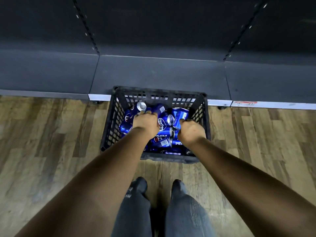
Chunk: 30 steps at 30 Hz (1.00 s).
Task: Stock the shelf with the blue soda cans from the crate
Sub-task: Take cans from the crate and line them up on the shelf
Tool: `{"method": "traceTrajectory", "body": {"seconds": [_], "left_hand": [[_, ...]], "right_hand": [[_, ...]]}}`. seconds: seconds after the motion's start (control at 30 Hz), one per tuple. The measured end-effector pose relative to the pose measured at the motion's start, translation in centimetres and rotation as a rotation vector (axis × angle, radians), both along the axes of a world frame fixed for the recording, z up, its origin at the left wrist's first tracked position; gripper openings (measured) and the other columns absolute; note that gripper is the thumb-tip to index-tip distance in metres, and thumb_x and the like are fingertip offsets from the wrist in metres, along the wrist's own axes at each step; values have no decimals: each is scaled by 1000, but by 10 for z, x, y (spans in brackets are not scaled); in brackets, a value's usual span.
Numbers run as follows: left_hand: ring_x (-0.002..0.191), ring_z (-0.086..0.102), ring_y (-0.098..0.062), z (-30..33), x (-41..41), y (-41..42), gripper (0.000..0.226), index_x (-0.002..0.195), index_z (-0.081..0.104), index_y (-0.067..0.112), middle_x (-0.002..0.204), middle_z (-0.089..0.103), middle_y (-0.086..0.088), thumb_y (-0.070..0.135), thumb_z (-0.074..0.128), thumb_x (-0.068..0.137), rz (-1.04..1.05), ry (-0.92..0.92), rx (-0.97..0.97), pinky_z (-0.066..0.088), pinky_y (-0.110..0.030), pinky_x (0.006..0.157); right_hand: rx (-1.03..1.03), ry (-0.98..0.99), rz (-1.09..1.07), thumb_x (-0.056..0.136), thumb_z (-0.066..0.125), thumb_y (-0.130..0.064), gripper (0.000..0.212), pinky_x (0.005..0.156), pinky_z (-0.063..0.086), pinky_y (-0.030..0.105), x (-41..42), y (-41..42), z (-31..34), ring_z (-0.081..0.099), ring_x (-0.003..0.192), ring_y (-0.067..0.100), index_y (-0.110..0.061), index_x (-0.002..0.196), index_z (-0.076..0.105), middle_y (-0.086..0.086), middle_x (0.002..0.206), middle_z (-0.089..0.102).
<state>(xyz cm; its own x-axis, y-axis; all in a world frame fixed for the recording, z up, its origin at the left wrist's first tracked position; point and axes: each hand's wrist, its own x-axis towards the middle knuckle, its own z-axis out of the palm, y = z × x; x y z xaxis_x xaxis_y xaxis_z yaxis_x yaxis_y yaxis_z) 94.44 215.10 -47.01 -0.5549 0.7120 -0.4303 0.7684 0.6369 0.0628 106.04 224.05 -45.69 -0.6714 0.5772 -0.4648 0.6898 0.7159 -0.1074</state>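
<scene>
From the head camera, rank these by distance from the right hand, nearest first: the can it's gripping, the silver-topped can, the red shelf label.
1. Gripped can, in the right hand.
2. Silver-topped can, across the crate, at the left hand.
3. Red shelf label, outside the crate, on the shelf edge, rightward.

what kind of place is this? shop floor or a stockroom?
Most likely a shop aisle, though a stockroom can't be ruled out. Dark retail shelving with slotted uprights and a price-label strip along its front edge, wood-look flooring, and a black plastic crate of blue soda cans set against the bottom shelf.

Probably a shop: dark gondola shelving (159, 72) with price strip (246, 103)
</scene>
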Motion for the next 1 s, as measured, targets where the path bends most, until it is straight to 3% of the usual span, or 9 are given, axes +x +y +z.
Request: {"method": "traceTrajectory", "body": {"seconds": [0.23, 0.4, 0.5, 0.67, 0.83, 0.9, 1.0], "left_hand": [[122, 43, -31, -106, -24, 13, 40, 132, 45, 7, 130, 49, -12, 24, 44, 96, -2, 3, -12, 39, -38, 95], [116, 49, -30, -157, -33, 21, 36, 129, 46, 8, 125, 53, -12, 26, 43, 97, -27, -54, -46, 40, -37, 91], [114, 50, -29, -180, -37, 23, 34, 126, 48, 9, 125, 53, -11, 26, 44, 97, -17, -105, -71, 39, -35, 90], [117, 49, -29, -211, -38, 26, 35, 127, 48, 11, 129, 52, -11, 27, 46, 95, 4, -175, -140, 40, -36, 91], [105, 54, -29, -242, -41, 25, 33, 122, 53, 9, 121, 55, -13, 26, 49, 94, 9, -275, -208, 45, -35, 84], [101, 55, -28, -250, -45, 26, 31, 119, 54, 7, 117, 56, -15, 24, 50, 93, 13, -321, -215, 45, -35, 83], [94, 53, -25, -254, -52, 29, 27, 114, 54, 7, 113, 56, -13, 23, 50, 93, 30, -347, -188, 44, -33, 78]], "right_hand": [[-1, -25, -58, 91, 47, -8, 33, 70, 41, 29, -23, 19, -119, 59, 103, 31, -9, 124, 49, 15, 115, 60], [-2, -71, -45, 92, 46, -9, 36, 76, 45, 33, -34, 28, -177, 57, 108, 32, -12, 128, 50, 15, 120, 57], [-59, -69, 56, 90, 50, -11, 36, 85, 45, 34, -35, 30, -199, 54, 113, 32, -13, 126, 51, 14, 124, 56], [-135, -118, 279, 88, 51, -9, 41, 87, 42, 30, -37, 28, -228, 52, 115, 29, -12, 129, 50, 12, 124, 55], [-196, -220, 386, 87, 60, -21, 54, 99, 39, 31, -44, 26, -264, 46, 125, 28, -16, 138, 43, 13, 137, 47], [-216, -266, 416, 88, 59, -18, 60, 106, 36, 33, -44, 25, -275, 38, 133, 27, -16, 143, 36, 11, 146, 39], [-196, -289, 432, 88, 57, -12, 53, 106, 33, 36, -46, 27, -285, 36, 134, 33, -10, 138, 41, 16, 144, 37]]}}
